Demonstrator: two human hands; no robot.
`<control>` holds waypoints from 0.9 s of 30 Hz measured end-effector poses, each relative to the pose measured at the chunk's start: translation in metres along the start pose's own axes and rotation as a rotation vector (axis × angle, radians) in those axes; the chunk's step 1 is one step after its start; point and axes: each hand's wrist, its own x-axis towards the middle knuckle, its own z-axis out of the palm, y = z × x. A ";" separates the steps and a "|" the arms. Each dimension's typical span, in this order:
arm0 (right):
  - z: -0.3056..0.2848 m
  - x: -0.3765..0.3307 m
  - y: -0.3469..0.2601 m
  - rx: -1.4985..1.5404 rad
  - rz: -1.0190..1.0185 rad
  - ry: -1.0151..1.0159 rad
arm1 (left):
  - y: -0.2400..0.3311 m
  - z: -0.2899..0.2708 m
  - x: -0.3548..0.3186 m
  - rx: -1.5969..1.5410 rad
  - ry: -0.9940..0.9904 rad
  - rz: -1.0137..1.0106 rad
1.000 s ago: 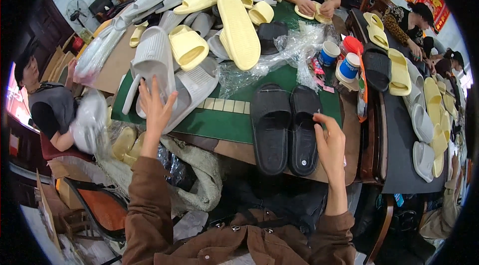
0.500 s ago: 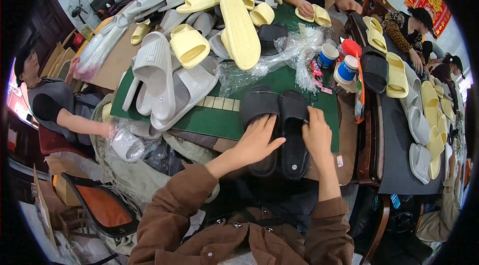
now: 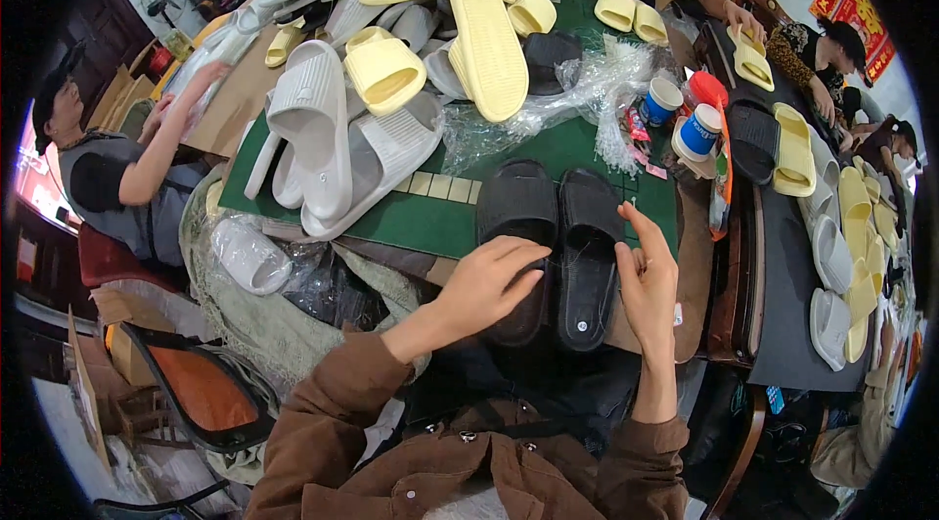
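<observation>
Left hand (image 3: 494, 280) lies flat on the left black slipper (image 3: 516, 226), right hand (image 3: 648, 275) open beside its mate (image 3: 590, 256); both look light, bendy foam, best gripped at the sole edges.

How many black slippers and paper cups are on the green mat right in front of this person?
Black slippers, side by side under the hands: 2
Blue-and-white paper cups: 2
Total: 4
</observation>
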 end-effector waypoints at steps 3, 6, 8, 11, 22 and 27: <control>0.011 -0.002 -0.003 -0.029 -0.129 -0.046 | 0.000 -0.023 -0.015 -0.017 0.028 -0.028; 0.029 -0.004 -0.006 -0.032 -0.239 -0.101 | -0.011 -0.042 -0.038 0.029 -0.040 -0.059; 0.041 -0.010 -0.010 -0.022 -0.207 -0.137 | -0.022 -0.041 -0.057 0.038 -0.032 -0.094; 0.059 -0.023 -0.014 -0.064 -0.442 -0.197 | -0.022 -0.063 -0.082 0.001 0.025 -0.218; 0.201 -0.126 -0.030 -0.087 -0.837 -0.816 | -0.171 -0.198 -0.296 1.564 0.679 -1.210; 0.201 -0.134 -0.038 0.126 -0.919 -0.881 | -0.139 -0.219 -0.387 1.079 0.604 -1.376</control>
